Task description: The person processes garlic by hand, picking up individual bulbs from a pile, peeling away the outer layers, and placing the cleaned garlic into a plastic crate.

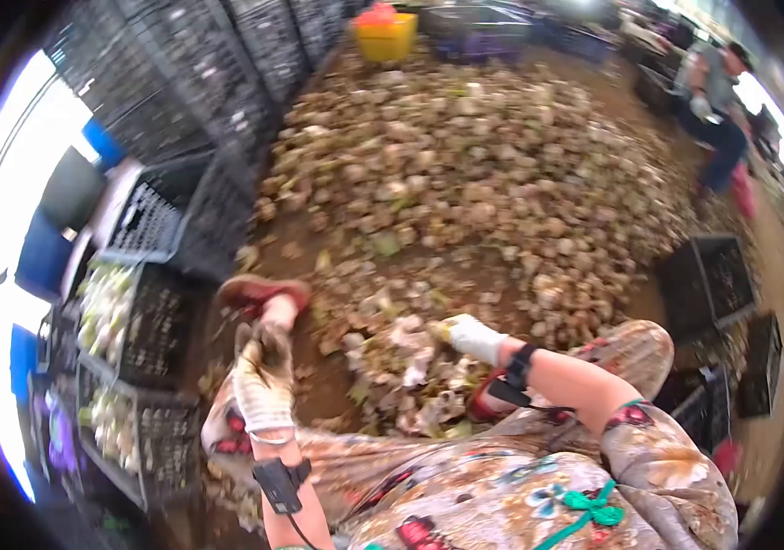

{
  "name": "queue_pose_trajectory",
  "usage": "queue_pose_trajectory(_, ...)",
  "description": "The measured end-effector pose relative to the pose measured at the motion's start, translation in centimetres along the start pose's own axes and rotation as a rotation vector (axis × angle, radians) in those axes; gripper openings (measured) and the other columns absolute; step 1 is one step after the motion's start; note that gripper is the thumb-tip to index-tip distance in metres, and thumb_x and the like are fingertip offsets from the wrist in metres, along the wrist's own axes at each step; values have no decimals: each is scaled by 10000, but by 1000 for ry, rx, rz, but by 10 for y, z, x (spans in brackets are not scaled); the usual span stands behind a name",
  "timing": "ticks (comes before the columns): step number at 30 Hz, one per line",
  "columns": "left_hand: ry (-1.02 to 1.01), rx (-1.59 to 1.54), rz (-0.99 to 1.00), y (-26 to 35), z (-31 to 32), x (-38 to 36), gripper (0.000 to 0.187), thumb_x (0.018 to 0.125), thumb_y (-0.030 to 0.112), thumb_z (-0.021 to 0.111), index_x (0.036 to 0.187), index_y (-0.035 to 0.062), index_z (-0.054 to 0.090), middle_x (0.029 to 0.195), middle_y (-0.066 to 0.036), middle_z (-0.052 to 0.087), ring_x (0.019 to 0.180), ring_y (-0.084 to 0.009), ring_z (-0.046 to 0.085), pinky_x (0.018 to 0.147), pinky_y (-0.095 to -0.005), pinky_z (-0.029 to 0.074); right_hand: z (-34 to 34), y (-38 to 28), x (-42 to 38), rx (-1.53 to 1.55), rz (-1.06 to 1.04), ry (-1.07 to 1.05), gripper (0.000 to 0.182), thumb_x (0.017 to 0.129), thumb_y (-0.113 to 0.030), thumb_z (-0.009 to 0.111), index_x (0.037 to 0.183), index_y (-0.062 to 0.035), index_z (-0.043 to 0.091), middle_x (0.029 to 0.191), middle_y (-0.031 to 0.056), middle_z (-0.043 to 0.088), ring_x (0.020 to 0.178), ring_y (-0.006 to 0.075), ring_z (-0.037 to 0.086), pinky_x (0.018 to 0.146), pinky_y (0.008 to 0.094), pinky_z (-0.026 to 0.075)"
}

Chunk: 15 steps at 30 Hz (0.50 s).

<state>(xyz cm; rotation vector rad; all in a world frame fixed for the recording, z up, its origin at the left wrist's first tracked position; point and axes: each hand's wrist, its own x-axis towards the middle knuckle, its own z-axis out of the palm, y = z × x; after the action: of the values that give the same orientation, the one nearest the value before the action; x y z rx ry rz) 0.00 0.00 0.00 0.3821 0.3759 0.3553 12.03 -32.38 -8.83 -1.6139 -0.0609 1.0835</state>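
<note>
My left hand [263,390], in a striped white work glove with dirt-darkened fingers, is over my left leg, close to the reddish-brown shoe [254,291]. Its fingers are blurred, and I cannot tell whether they hold anything. My right hand [472,337], in a white glove with yellowish fingertips, reaches left to the edge of a small heap of pale garlic skins and trimmings [415,362] between my legs. Motion smears its fingers too. Beyond both hands spreads a wide pile of garlic bulbs [465,174] on the brown floor.
Stacked black crates [163,316] at left hold white trimmed bulbs [106,312]. Tall dark crate stacks [181,82] rise behind them. A yellow bucket [385,38] stands at the far end. Another person [717,110] is at upper right, and a black crate [708,284] stands at right.
</note>
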Motion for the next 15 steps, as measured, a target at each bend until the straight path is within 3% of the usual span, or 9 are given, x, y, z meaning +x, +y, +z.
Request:
queue_pose_trajectory(1, 98, -18, -131, -3, 9, 2, 210, 916, 49, 485, 1107, 80, 567, 978, -119, 640, 852, -216, 630, 756, -332, 546, 14, 2, 4, -69, -16, 36, 409, 884, -431, 553, 1020, -60, 656, 811, 87, 673, 648, 120, 624, 542, 292, 506)
queue_pose_trajectory(2, 68, 94, -146, -6, 18, -2, 203, 919, 55, 484, 1103, 77, 564, 941, -107, 641, 808, -201, 630, 719, -327, 551, 28, 1, 7, -162, -32, 175, 442, 892, -433, 508, 942, -24, 667, 793, 135, 672, 653, 218, 640, 585, 341, 502)
queue_pose_trajectory(3, 13, 2, -209, -134, 40, -4, 196, 921, 60, 483, 1100, 75, 561, 903, -95, 641, 764, -187, 630, 682, -321, 555, -96, 14, -32, -477, -19, 309, 462, 889, -441, 496, 937, -12, 663, 801, 155, 667, 674, 255, 637, 607, 356, 498)
queue_pose_trajectory(5, -6, 270, -238, -134, 49, -2, 207, 912, 124, 537, 1116, 95, 550, 844, -58, 628, 734, -167, 623, 653, -288, 549, -113, 32, 0, -761, -150, 341, 503, 882, -457, 472, 927, 10, 655, 818, 194, 657, 717, 329, 629, 651, 387, 489)
queue_pose_trajectory(6, -13, 345, -281, -125, 52, -8, 203, 906, 147, 555, 1103, 99, 553, 823, -44, 619, 708, -156, 605, 628, -278, 537, -102, 26, -5, -616, 26, 343, 539, 865, -479, 456, 940, 22, 640, 865, 232, 635, 800, 395, 598, 712, 414, 467)
queue_pose_trajectory(7, -49, 369, -319, -133, 55, -5, 202, 900, 171, 573, 1090, 103, 557, 803, -30, 610, 681, -146, 586, 604, -268, 525, -118, 33, 1, -434, 95, 446, 562, 863, -494, 447, 912, 30, 644, 890, 235, 639, 855, 374, 605, 739, 398, 463)
queue_pose_trajectory(11, 100, 561, -372, -154, 45, 11, 207, 900, 187, 585, 1089, 107, 557, 666, 21, 443, 588, -112, 462, 532, -273, 446, -183, 65, 32, -667, 95, 747, 482, 862, -400, 504, 1122, -2, 584, 1083, 218, 609, 1027, 344, 567, 880, 374, 443)
queue_pose_trajectory(13, 137, 584, -376, -162, 57, 11, 232, 895, 99, 551, 1127, 84, 537, 862, -58, 600, 702, -164, 574, 581, -318, 518, -201, 49, 42, -741, 187, 692, 531, 864, -372, 530, 1269, -34, 466, 1269, 196, 499, 1156, 336, 491, 952, 400, 405)
queue_pose_trajectory(15, 146, 540, -478, -167, 49, 17, 261, 874, 57, 550, 1135, 75, 538, 975, -117, 616, 785, -202, 604, 637, -345, 539, -216, 37, 58, -640, 308, 671, 551, 869, -369, 522, 1320, -72, 412, 1321, 186, 454, 1201, 338, 452, 975, 407, 389)
